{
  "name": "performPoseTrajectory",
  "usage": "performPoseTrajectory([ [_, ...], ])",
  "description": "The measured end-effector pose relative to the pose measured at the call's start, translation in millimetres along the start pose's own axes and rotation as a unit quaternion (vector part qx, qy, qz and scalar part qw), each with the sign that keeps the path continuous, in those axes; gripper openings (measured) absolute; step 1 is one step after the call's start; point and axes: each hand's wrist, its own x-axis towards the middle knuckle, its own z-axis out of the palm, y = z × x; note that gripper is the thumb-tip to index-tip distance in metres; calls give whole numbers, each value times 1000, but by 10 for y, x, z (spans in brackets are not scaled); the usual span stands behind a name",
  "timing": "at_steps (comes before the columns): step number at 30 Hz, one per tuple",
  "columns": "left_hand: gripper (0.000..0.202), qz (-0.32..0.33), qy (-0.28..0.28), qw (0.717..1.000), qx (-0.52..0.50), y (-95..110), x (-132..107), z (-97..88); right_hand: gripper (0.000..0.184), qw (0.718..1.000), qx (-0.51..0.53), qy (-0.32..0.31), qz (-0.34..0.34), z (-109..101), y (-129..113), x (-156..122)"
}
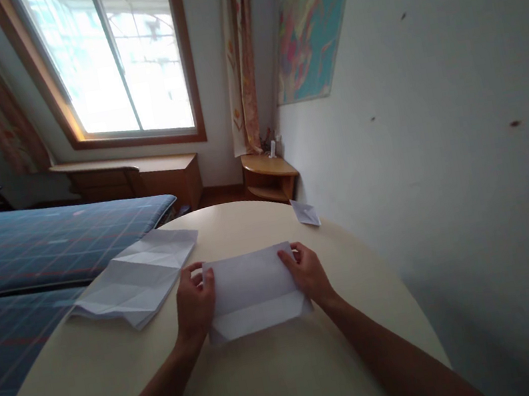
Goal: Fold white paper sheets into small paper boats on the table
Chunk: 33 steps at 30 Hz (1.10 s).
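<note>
A folded white sheet of paper (256,284) is held up over the round table, with a creased band along its lower edge. My left hand (196,304) pinches its left side, thumb on the near face. On the opposite side my right hand (308,272) grips the upper right corner between thumb and fingers. Left of my hands lie creased white paper sheets (143,276), spread near the table's edge. A small folded paper piece (305,213) rests at the far right of the table.
The round cream table (271,393) stands close to the white wall (473,203) on the right. A bed with a blue plaid cover (49,244) borders it on the left. Beyond are a low wooden corner shelf (269,167) and a desk (167,163) under the window.
</note>
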Motion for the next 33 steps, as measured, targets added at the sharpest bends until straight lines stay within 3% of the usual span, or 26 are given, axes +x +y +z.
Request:
performPoseTrajectory([
  [4,35,192,54,976,85,-64,-42,42,35,995,-88,-33,30,-24,198,63],
  [6,35,279,20,953,116,-71,-111,72,31,990,-124,-42,43,-32,279,87],
  [8,37,312,-63,936,147,-88,-194,114,28,988,-139,-44,48,-45,324,99],
  [13,50,296,-213,906,213,-205,-321,221,40,975,-217,-21,28,-100,241,78],
  [16,53,284,-261,889,247,-245,-350,253,44,946,-307,12,-98,-66,85,-3],
  [19,54,289,-272,876,275,-241,-390,267,41,928,-317,-25,-193,82,-46,-159],
  [22,51,294,-269,864,306,-227,-430,274,48,915,-340,-116,-185,279,-68,-334],
  [26,51,286,-279,846,354,-216,-427,263,52,875,-402,-232,-140,410,-7,-440],
  [29,53,272,-282,833,391,-217,-382,239,54,854,-424,-272,-130,384,4,-413],
  [33,56,248,-265,823,437,-233,-322,200,57,847,-441,-274,-112,323,-4,-356],
])
